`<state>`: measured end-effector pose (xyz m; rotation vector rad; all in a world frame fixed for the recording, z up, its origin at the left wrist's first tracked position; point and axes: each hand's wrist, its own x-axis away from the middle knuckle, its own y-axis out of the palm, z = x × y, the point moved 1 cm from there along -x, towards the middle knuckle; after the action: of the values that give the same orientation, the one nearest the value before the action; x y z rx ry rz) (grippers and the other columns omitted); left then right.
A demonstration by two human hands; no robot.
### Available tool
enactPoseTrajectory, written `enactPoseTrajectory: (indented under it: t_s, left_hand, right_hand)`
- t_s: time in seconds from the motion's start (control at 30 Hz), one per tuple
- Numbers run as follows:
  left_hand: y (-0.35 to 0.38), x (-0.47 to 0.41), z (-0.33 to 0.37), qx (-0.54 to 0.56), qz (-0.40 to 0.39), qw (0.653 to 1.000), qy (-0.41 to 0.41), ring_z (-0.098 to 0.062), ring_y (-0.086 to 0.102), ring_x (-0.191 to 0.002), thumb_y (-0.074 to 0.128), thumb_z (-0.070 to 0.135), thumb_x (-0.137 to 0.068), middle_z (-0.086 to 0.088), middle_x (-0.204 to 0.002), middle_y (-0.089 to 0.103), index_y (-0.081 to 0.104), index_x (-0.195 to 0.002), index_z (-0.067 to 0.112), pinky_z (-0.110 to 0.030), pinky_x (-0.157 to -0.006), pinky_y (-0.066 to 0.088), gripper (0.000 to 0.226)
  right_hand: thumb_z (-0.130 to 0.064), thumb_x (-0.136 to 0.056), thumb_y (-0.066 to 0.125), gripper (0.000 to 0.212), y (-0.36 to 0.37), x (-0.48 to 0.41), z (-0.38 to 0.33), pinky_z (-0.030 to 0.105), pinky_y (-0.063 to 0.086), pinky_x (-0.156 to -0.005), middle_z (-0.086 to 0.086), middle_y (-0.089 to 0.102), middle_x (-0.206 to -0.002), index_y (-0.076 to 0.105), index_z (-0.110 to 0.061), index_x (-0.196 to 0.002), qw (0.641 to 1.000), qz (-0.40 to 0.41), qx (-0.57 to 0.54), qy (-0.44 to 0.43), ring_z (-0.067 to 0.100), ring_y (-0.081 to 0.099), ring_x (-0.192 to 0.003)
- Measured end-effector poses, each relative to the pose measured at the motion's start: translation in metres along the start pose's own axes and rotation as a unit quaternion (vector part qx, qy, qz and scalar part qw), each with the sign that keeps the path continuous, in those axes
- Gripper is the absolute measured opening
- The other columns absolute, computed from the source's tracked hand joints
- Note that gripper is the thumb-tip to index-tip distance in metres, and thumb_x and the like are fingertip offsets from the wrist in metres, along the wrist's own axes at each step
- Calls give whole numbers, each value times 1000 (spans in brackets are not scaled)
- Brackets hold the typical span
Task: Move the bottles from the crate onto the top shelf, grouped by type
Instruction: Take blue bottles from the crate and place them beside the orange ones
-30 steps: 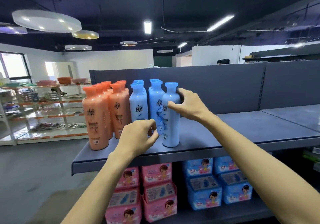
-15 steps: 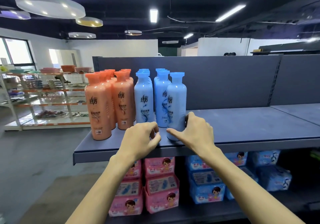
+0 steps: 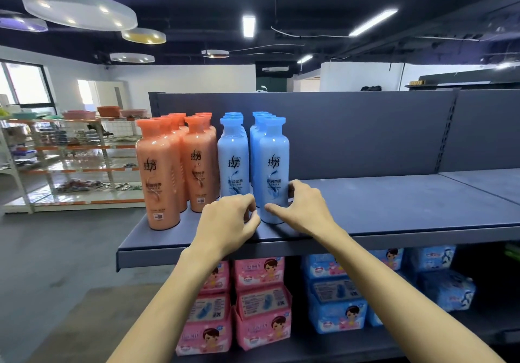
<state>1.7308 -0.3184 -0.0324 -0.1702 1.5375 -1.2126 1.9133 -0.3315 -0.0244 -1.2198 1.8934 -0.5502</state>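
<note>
So, nearly done I reckon: orange bottles [image 3: 157, 171] and blue bottles [image 3: 233, 160] stand in separate rows at the left end of the top shelf [image 3: 394, 208], no crate in sight. My right hand [image 3: 304, 210] grips the base of the front blue bottle [image 3: 274, 163] by the front edge. My left hand [image 3: 228, 219] is curled beside it, and I can't tell if it's holding anything. Pink packs [image 3: 261, 306] sit below, shop racks [image 3: 70, 151] off left.
</note>
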Motion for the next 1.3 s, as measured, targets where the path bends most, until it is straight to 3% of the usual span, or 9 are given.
enactPoseTrajectory:
  t_s: [0.3, 0.6, 0.93, 1.3]
  left_hand:
    - [3, -2, -3, -19, -6, 1000, 3, -16, 58, -76, 49, 41, -88, 10, -80, 64, 56, -85, 26, -30, -61, 40, 17]
    - [9, -5, 2, -8, -11, 1000, 2, -16, 57, -75, 51, 40, -88, 9, -78, 62, 55, -84, 26, -29, -59, 37, 15]
    - [11, -10, 19, -5, 2, 1000, -24, -16, 59, -78, 53, 40, -88, 10, -78, 65, 57, -82, 24, -31, -64, 45, 18]
    - [6, 0, 33, -9, 4, 998, -67, -16, 60, -73, 56, 35, -86, 11, -73, 64, 59, -80, 25, -35, -66, 52, 12]
  right_hand:
    - [-49, -77, 72, 46, 0, -11, -3, 40, 53, -86, 3, 67, -107, 57, -15, -105, 999, -34, 32, -13, 26, 61, -102]
    - [-47, -79, 71, 46, 1, -14, 1, 41, 55, -88, 1, 66, -113, 57, -17, -112, 998, -63, 2, -23, 21, 62, -102]
    - [-48, -83, 72, 47, 5, -6, 2, 43, 53, -84, 8, 66, -106, 58, -11, -109, 999, -34, 5, -23, 30, 59, -102]
    - [-54, -75, 79, 60, -16, 1, 30, 44, 53, -87, 8, 65, -105, 57, -9, -109, 997, -48, 16, -54, 27, 59, -103]
